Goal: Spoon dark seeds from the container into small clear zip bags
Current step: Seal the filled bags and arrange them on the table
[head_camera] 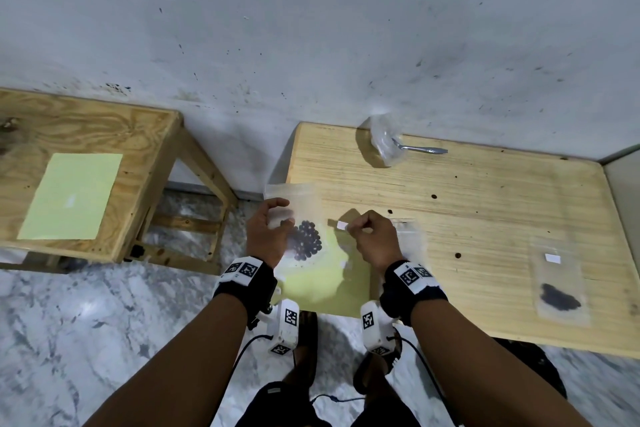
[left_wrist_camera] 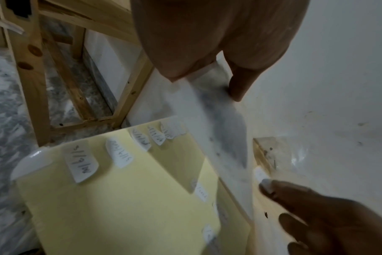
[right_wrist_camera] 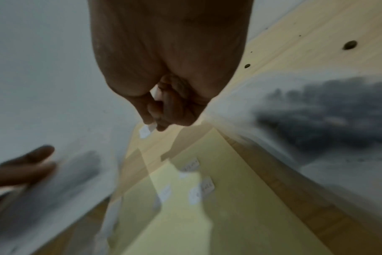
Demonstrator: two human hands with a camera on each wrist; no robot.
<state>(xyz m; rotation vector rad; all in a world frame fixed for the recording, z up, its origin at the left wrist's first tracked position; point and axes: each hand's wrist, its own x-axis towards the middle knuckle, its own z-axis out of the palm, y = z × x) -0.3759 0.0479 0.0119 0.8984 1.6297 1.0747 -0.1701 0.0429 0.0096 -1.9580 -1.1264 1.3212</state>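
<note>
My left hand (head_camera: 277, 218) grips a small clear zip bag (head_camera: 306, 239) by its upper part and holds it up over the table's left edge; dark round seeds sit in the bottom of the bag. In the left wrist view the bag (left_wrist_camera: 220, 127) hangs blurred below the thumb. My right hand (head_camera: 351, 227) pinches a small white label sticker (head_camera: 342, 225) between thumb and fingertips, just right of the bag; the right wrist view shows the sticker (right_wrist_camera: 145, 132) too. A metal spoon (head_camera: 420, 149) lies at the table's back, its bowl inside crumpled clear plastic (head_camera: 383, 141).
A yellow sheet (head_camera: 322, 288) with several handwritten labels (left_wrist_camera: 81, 163) lies on the near left corner of the wooden table (head_camera: 485, 218). A labelled bag of dark seeds (head_camera: 559, 282) lies flat at the right. A wooden stool (head_camera: 149, 135) with a green sheet stands at left.
</note>
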